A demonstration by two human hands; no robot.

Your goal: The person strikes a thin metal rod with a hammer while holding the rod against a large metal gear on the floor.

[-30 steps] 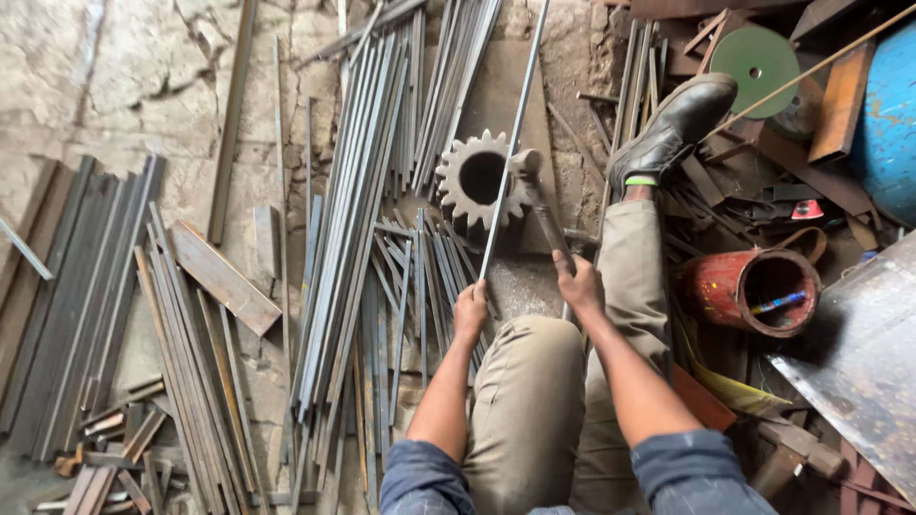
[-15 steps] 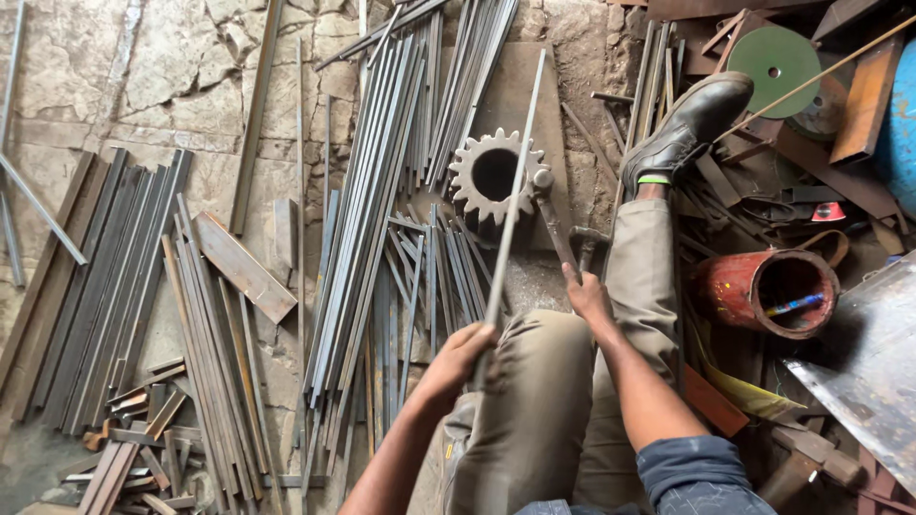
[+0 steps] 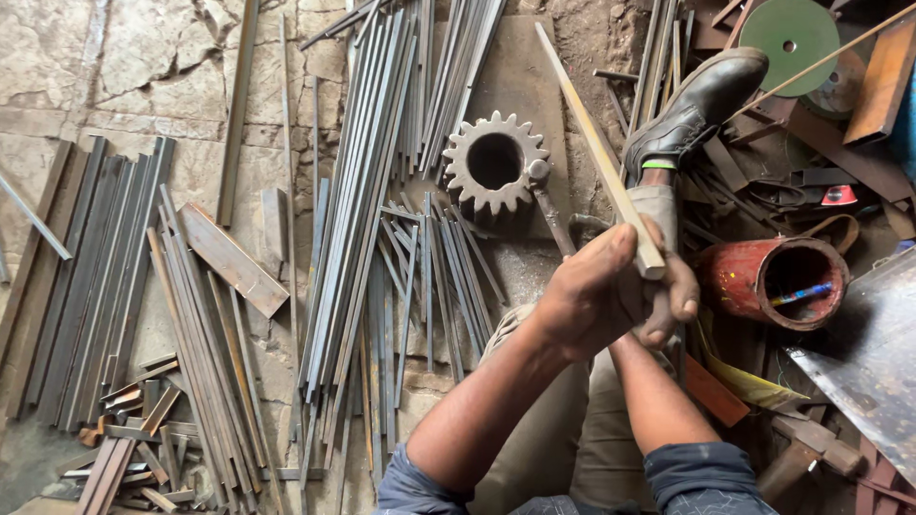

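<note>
Looking down from my head camera, I grip one end of a long flat metal strip (image 3: pixel 596 153) with both fists closed around it, my left hand (image 3: pixel 596 291) in front and my right hand (image 3: pixel 673 296) just behind. The strip's long axis runs up and leftward from my hands, passing just right of a toothed steel gear (image 3: pixel 496 164) on the floor.

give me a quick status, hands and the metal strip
Left hand and right hand both shut on the flat metal strip, raised over the lap. Strip angles up past the gear wheel. Nothing blocking it.
</note>
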